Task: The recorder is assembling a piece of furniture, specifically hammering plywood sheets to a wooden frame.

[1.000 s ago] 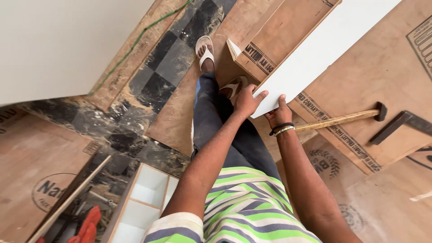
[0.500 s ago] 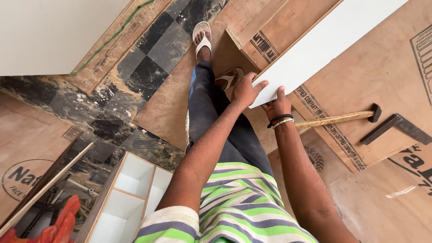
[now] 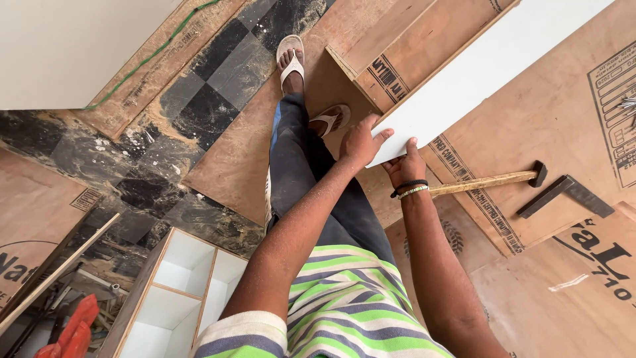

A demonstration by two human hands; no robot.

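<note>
The person holds one long white board (image 3: 487, 69) by its near end, with both hands closed on it: the left hand (image 3: 361, 140) grips the near corner from the left, fingers curled over the top face, and the right hand (image 3: 405, 166) clamps the end edge from below, thumb up on the white face. The board slants away up and to the right, running out of the top edge of the view, and it lies over brown plywood sheets (image 3: 550, 126) that cover most of the floor on the right. On that plywood lie one hammer (image 3: 493, 180) with a pale wooden handle, its handle end just beside the right wrist, and one dark try square (image 3: 564, 194) close to the hammer's head. Two sandalled feet show, the left foot (image 3: 290, 61) set forward on the dark tiled floor (image 3: 165, 152), the other foot (image 3: 329, 119) just under the board's near corner. At lower left stands one white cabinet (image 3: 175, 292) with three open compartments in view, well apart from the hands. The open tiled strip runs between the plywood edges on the left of the legs.
</note>
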